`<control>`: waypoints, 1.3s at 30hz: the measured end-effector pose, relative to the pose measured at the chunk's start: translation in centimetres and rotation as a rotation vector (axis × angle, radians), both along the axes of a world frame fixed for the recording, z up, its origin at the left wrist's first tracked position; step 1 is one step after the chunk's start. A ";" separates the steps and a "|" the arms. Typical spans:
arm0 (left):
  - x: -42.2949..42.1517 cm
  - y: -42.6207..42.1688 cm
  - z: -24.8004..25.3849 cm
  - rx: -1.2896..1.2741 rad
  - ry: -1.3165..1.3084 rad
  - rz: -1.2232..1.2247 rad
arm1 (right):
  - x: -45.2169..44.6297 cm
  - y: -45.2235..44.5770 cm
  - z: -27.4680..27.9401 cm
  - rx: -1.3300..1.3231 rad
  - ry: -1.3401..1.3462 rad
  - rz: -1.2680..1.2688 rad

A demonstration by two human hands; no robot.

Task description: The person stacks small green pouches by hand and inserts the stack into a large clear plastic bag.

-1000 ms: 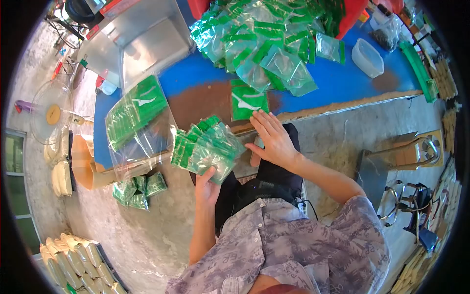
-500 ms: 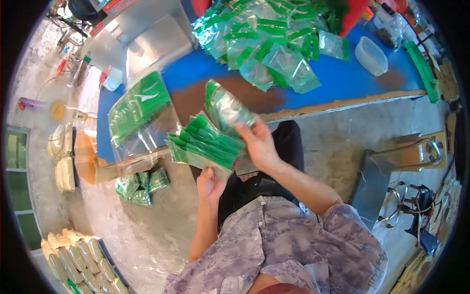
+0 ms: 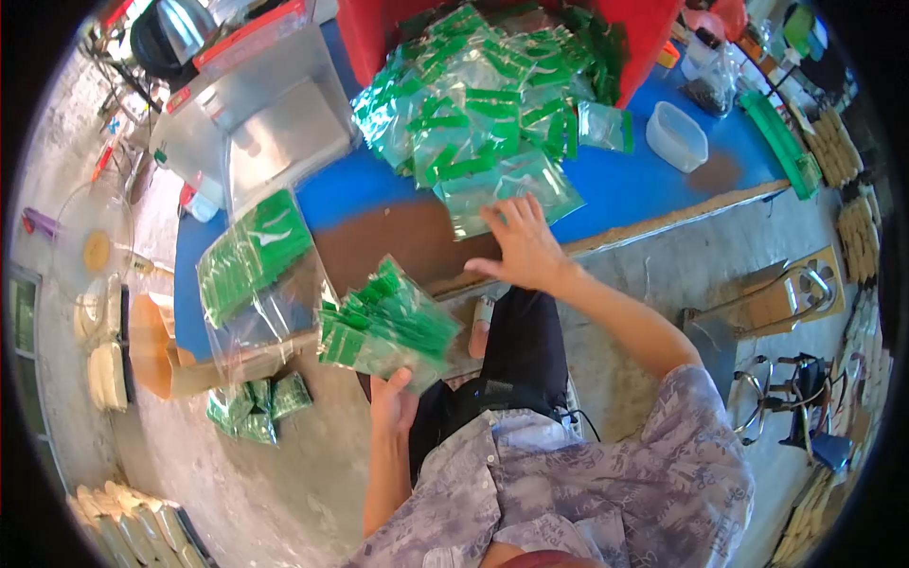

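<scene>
My left hand [image 3: 393, 398] grips a fanned stack of green and clear packets [image 3: 388, 322] by its lower edge, just off the table's front edge. My right hand [image 3: 523, 244], fingers spread, touches a clear packet [image 3: 473, 204] at the near side of a large heap of similar packets [image 3: 488, 104]. Left of the stack, a big clear bag [image 3: 256, 251] with green packets inside lies over the table's edge.
The blue table [image 3: 369, 180] has a rough front edge. A metal tray [image 3: 294, 133] is at back left, a red bin [image 3: 365, 38] behind the heap, a white plastic tub [image 3: 677, 137] to the right. More packets [image 3: 256, 407] are below left, beside a brown paper bag [image 3: 154, 346].
My right hand picked up the packet from the table edge, brought it to the stack, then left it and reached to the heap. My left hand keeps its hold. The view has shifted slightly.
</scene>
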State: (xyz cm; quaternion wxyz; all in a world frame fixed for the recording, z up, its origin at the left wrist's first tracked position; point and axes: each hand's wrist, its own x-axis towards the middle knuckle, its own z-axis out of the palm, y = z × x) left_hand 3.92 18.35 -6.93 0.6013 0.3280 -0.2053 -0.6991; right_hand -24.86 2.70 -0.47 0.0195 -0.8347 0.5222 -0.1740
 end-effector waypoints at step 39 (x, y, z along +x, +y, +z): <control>-0.8 -1.9 -2.8 0.111 0.283 0.028 | 2.4 2.1 0.0 -0.113 -0.371 0.060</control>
